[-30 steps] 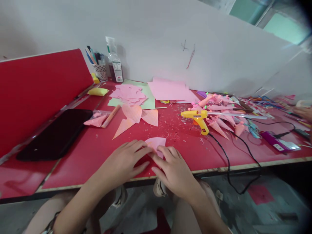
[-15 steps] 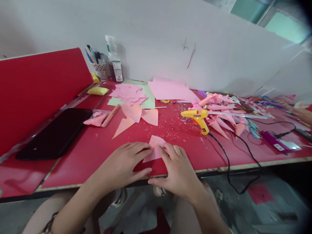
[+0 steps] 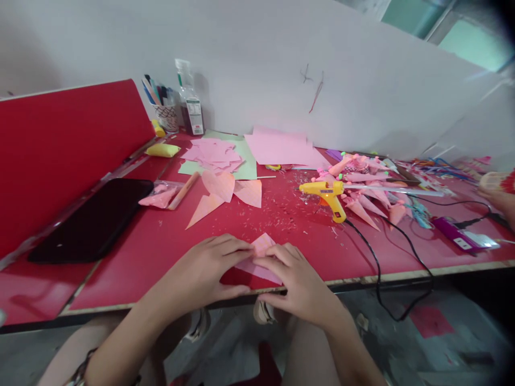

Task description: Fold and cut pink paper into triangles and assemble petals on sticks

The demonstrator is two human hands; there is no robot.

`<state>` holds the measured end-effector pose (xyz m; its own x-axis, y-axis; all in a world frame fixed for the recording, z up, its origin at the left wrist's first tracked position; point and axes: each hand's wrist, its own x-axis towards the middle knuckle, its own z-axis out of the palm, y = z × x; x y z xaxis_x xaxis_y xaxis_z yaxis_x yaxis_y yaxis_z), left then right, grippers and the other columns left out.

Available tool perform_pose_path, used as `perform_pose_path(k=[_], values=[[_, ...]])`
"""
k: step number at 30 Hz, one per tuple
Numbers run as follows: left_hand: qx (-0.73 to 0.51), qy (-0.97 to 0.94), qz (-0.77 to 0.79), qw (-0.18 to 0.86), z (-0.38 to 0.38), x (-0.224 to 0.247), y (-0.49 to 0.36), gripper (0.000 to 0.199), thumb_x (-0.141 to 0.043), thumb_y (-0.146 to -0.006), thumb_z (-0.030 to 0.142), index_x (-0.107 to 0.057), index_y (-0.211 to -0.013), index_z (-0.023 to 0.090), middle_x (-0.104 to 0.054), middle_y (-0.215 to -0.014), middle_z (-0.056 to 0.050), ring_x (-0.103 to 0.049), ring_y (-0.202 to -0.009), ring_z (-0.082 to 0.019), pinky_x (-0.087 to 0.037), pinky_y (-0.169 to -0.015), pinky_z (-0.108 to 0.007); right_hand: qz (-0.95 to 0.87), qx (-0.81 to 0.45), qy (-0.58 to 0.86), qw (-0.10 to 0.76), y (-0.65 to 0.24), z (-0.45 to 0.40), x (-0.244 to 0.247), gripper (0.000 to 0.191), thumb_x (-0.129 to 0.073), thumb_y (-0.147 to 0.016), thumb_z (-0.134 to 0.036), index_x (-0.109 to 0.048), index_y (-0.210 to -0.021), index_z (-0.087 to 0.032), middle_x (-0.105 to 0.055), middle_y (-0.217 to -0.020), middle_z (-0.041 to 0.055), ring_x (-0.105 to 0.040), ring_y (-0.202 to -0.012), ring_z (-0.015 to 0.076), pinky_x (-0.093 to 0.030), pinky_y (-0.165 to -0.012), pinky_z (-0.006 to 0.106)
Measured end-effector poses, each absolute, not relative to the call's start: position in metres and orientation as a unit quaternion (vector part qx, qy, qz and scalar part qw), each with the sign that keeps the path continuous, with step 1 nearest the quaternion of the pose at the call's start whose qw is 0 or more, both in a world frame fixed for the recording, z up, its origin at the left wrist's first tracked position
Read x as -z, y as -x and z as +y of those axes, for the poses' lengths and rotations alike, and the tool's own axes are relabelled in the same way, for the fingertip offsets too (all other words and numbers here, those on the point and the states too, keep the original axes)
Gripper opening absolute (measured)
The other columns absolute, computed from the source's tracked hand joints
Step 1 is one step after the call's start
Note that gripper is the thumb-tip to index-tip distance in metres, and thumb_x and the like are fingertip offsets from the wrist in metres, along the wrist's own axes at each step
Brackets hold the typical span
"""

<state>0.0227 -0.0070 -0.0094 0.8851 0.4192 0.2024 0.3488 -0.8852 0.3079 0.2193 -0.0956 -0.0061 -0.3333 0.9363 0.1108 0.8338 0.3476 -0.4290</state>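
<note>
Pink paper piece (image 3: 263,244), lying near the front edge of the red desk (image 3: 132,271). Left hand (image 3: 207,268) and right hand (image 3: 300,281) flank it, thumbs spread from fingers, fingertips resting on the paper. Beyond lie three cut pieces (image 3: 248,192) (pink to peach); farther right, a yellow glue gun (image 3: 328,197).

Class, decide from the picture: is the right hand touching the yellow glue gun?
Apart. The head view shows a clear stretch of red tabletop between the right hand and the yellow glue gun.
</note>
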Motion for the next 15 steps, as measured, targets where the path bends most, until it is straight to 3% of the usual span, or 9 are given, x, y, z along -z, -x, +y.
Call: perform_pose_path(k=[5, 10, 15], values=[[-0.137, -0.956, 0.226, 0.13, -0.0106, 0.0061, -0.0251, 0.042, -0.057, -0.074, 0.046, -0.055, -0.108, 0.021, -0.058, -0.105, -0.005, -0.053, -0.093, -0.02, -0.043, -0.079, -0.033, -0.784, -0.207, 0.539, 0.23, -0.2274, -0.0941, 0.0051, 0.037, -0.058, -0.077, -0.031, -0.053, -0.113, -0.024, -0.051, -0.11, 0.0034, -0.045, -0.102, 0.0172, -0.038, -0.088, 0.032], [-0.124, -0.957, 0.239, 0.108, -0.0124, 0.0037, -0.0265, 0.043, -0.061, -0.07, 0.046, -0.055, -0.106, 0.024, -0.058, -0.094, -0.003, -0.053, -0.085, -0.02, -0.043, -0.073, -0.034, -0.807, -0.208, 0.512, 0.206, -0.2306, -0.0946, 0.0036, 0.059, -0.067, -0.069, -0.036, -0.045, -0.123, -0.024, -0.045, -0.127, 0.0034, -0.036, -0.115, 0.0211, -0.032, -0.096, 0.036], [-0.117, -0.959, 0.236, 0.106, -0.0136, 0.0017, -0.0264, 0.04, -0.063, -0.068, 0.045, -0.057, -0.101, 0.023, -0.057, -0.091, -0.002, -0.052, -0.084, -0.02, -0.042, -0.072, -0.034, -0.808, -0.209, 0.509, 0.209, -0.2292, -0.094, 0.0027, 0.037, -0.059, -0.077, -0.027, -0.052, -0.113, -0.026, -0.053, -0.117, 0.0012, -0.044, -0.103, 0.0177, -0.035, -0.089, 0.033]])
